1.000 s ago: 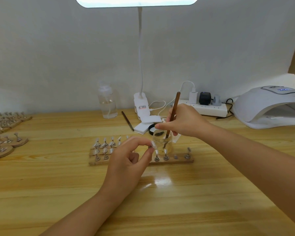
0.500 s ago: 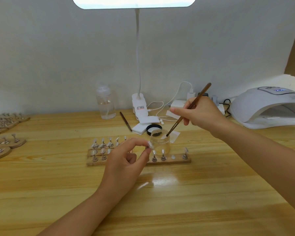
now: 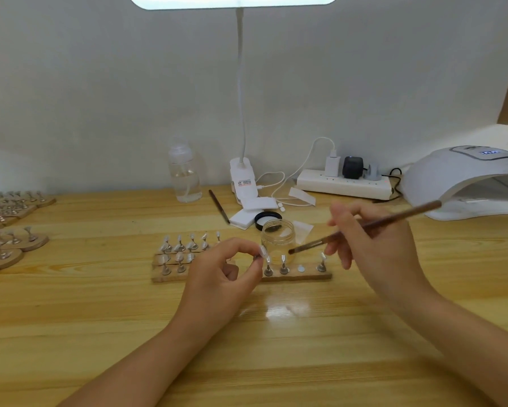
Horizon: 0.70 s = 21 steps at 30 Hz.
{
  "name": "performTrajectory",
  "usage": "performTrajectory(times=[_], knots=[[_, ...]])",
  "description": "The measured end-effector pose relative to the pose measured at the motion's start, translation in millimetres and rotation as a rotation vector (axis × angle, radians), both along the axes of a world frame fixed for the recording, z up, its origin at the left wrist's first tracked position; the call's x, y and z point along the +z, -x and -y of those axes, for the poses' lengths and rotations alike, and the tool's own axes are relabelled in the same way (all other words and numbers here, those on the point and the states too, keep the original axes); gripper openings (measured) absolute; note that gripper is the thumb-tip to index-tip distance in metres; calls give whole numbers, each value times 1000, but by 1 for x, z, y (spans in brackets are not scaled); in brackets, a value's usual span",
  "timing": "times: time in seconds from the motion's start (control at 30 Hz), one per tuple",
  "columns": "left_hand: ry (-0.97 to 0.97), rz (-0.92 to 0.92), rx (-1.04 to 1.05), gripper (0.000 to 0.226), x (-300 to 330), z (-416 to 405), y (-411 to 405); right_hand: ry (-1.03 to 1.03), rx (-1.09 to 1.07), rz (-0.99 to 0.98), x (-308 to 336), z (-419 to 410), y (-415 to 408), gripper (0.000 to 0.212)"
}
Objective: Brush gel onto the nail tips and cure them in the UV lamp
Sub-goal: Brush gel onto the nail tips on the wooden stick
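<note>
My left hand [image 3: 220, 274] pinches a small stand with a clear nail tip [image 3: 263, 253] just above the wooden holder strip [image 3: 302, 277]. My right hand [image 3: 376, 245] holds a brown brush [image 3: 364, 224], its bristles low and pointing left, a short way right of the held tip. An open glass gel jar [image 3: 277, 235] stands behind the strip. Several more nail tips on metal stands [image 3: 185, 245] sit in rows on the strip. The white UV lamp [image 3: 467, 180] stands at the far right.
A clear bottle [image 3: 185, 174], a clip desk lamp [image 3: 242, 177], a spare brush [image 3: 219, 205], a black jar lid [image 3: 264, 217] and a power strip [image 3: 343, 180] line the back. Wooden blocks with more nail stands [image 3: 9, 230] crowd the left edge.
My right hand lifted the brush out of the gel jar, swung it flatter and brought its bristles down toward the tip held in my left hand. My left hand stayed put.
</note>
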<state>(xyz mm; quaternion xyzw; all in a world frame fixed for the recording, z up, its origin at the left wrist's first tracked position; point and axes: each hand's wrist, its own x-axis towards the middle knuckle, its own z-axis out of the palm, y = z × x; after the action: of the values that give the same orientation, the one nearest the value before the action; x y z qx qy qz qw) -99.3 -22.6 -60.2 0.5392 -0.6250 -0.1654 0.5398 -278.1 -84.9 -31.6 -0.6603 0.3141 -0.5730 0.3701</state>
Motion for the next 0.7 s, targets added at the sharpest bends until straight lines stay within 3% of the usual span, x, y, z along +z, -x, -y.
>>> performTrajectory(times=[0.17, 0.3, 0.5, 0.7], knots=[[1, 13, -6, 19, -1, 0, 1, 256, 56, -73, -12, -14, -2, 21], [-5, 25, 3, 22, 0, 0, 2, 548, 11, -181, -21, -16, -3, 30], [15, 8, 14, 32, 1, 1, 2, 558, 28, -186, -32, -15, -5, 47], [38, 20, 20, 32, 0, 2, 2, 591, -9, -234, -35, -12, -8, 44]])
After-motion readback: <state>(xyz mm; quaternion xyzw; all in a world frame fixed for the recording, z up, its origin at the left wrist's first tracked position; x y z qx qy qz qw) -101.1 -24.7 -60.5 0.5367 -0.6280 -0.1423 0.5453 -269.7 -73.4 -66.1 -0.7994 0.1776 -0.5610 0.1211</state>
